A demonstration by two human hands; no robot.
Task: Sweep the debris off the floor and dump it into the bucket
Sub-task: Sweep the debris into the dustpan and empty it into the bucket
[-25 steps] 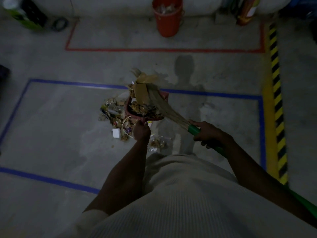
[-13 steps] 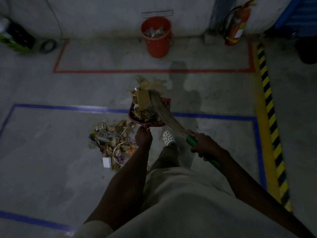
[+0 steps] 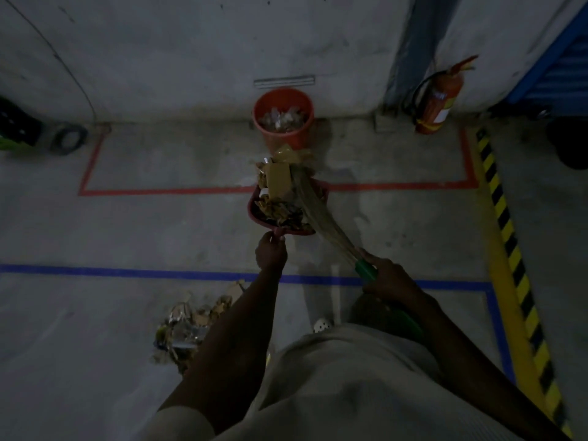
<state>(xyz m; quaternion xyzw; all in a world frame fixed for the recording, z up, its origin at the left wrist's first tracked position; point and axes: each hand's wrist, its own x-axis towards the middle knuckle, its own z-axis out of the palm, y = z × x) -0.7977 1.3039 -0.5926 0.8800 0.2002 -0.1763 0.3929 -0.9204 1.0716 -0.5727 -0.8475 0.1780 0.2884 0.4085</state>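
My left hand (image 3: 271, 253) grips the handle of a red dustpan (image 3: 254, 207), held above the floor and heaped with cardboard scraps and wrappers (image 3: 277, 192). My right hand (image 3: 386, 275) holds the green handle of a broom (image 3: 366, 269); its straw bristles (image 3: 313, 205) lie over the load in the pan. An orange bucket (image 3: 283, 117) with some rubbish inside stands by the wall, just beyond the pan. A pile of debris (image 3: 187, 326) lies on the floor at my lower left, partly hidden by my left arm.
A red fire extinguisher (image 3: 440, 100) leans at the wall right of the bucket. Red tape (image 3: 165, 190) and blue tape (image 3: 127, 272) mark the concrete floor. A yellow-black hazard stripe (image 3: 509, 249) runs along the right. A dark coil (image 3: 68, 139) lies at far left.
I have walked toward the bucket with the loaded dustpan and broom. The bucket is much closer, and the debris pile has dropped behind to my lower left.
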